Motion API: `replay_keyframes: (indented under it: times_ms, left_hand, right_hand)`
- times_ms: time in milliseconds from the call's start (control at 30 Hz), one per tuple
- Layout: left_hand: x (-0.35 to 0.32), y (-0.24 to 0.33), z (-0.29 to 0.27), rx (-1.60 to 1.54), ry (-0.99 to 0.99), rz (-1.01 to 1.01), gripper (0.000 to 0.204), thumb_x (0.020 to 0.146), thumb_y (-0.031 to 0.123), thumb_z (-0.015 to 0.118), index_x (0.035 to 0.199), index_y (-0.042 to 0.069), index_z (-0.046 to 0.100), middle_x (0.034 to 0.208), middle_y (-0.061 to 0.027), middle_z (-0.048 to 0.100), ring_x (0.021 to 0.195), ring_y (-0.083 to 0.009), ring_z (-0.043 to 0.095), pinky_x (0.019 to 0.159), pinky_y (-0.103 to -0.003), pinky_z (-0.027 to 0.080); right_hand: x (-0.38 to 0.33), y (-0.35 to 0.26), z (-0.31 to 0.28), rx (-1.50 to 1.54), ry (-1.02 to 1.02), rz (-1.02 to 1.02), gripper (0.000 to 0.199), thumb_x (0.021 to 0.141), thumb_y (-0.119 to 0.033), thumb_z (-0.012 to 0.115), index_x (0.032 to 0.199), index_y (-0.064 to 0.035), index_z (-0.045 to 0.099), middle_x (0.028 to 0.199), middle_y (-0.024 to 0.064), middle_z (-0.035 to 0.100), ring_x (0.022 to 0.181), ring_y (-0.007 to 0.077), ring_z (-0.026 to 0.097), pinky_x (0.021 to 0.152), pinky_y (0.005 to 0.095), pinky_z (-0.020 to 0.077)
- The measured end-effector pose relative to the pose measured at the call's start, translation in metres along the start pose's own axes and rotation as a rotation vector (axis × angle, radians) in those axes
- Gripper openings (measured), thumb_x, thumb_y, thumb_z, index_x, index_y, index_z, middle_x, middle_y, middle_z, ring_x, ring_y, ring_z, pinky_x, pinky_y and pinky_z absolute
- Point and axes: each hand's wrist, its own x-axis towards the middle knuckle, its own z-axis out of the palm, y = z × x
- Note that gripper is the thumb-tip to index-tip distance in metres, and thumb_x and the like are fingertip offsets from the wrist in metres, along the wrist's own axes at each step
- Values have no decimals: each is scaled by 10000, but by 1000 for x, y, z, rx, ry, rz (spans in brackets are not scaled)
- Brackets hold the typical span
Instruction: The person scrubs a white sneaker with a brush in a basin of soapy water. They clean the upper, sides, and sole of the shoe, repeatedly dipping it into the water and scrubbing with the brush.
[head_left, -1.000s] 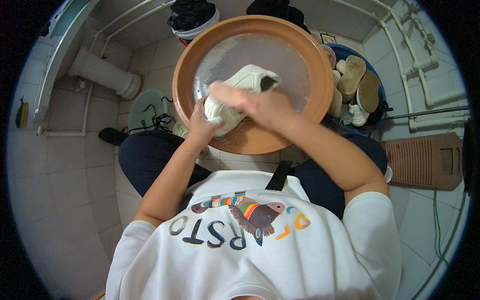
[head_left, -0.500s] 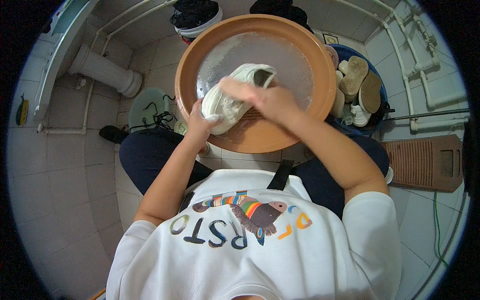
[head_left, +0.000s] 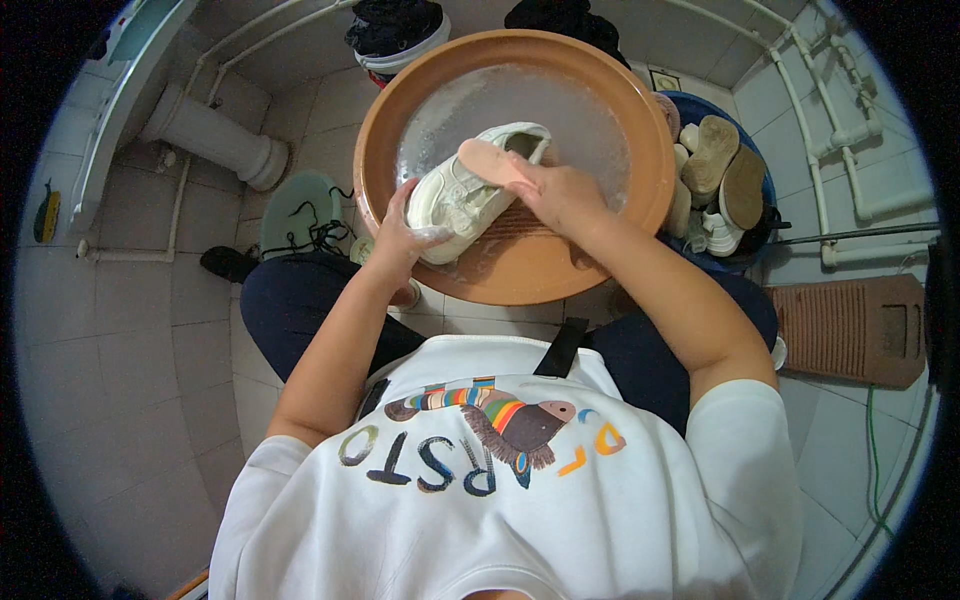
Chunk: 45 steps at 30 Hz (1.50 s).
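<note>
Over the near rim of the brown basin (head_left: 640, 120) of soapy water, the left hand (head_left: 405, 235) clamps the white sneaker (head_left: 465, 190) by its toe, steadying it while the right hand (head_left: 560, 195), its grip closed round a pink-handled brush (head_left: 495, 160), works the upper.

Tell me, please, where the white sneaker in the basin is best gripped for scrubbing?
Probably at the toe, from the left: the white sneaker lies slanted across the brown basin, toe low-left, where the left hand cups it. The right hand works its upper with a pink brush.
</note>
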Motion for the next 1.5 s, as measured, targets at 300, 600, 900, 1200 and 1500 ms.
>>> replay_keyframes:
  times_ms: [300, 600, 900, 1200, 1500]
  left_hand:
    - [0, -9, 4, -408, -221, -111, 875, 617, -56, 711, 1348, 77, 248, 1272, -81, 407, 1144, -220, 432, 945, -343, 401]
    - [-2, -2, 10, -311, -198, -152, 828, 627, -58, 696, 1326, 73, 273, 1254, -85, 428, 1133, -207, 445, 928, -350, 416]
    - [0, -6, 7, -327, -214, -154, 808, 643, -92, 662, 1328, 87, 272, 1227, -81, 452, 1127, -216, 462, 912, -348, 437]
    - [6, -14, 7, -247, -203, -143, 805, 652, -101, 649, 1333, 88, 264, 1226, -86, 451, 1130, -224, 456, 902, -349, 445]
    - [8, -7, 11, -348, -220, -313, 803, 684, -121, 568, 1365, 133, 227, 1247, -96, 433, 1135, -241, 453, 909, -361, 439]
  right_hand:
    - [-8, -11, -1, 9, -104, -27, 421, 863, -470, 420, 1250, -310, 464, 941, 187, 606, 870, 357, 582, 779, 424, 449]
    - [-17, -4, -7, 66, -155, 40, 430, 849, -526, 385, 1184, -296, 526, 967, 210, 603, 892, 363, 582, 778, 425, 459]
    - [-26, -9, 4, 119, -199, -3, 400, 851, -493, 424, 1187, -301, 526, 999, 201, 599, 909, 365, 578, 811, 409, 446]
    - [-37, -13, 12, 17, -166, -101, 391, 854, -500, 399, 1197, -346, 507, 961, 164, 623, 883, 364, 592, 796, 447, 455]
    - [-14, 23, -3, 83, -83, 79, 447, 871, -512, 367, 1191, -241, 523, 1004, 196, 602, 921, 364, 580, 819, 413, 450]
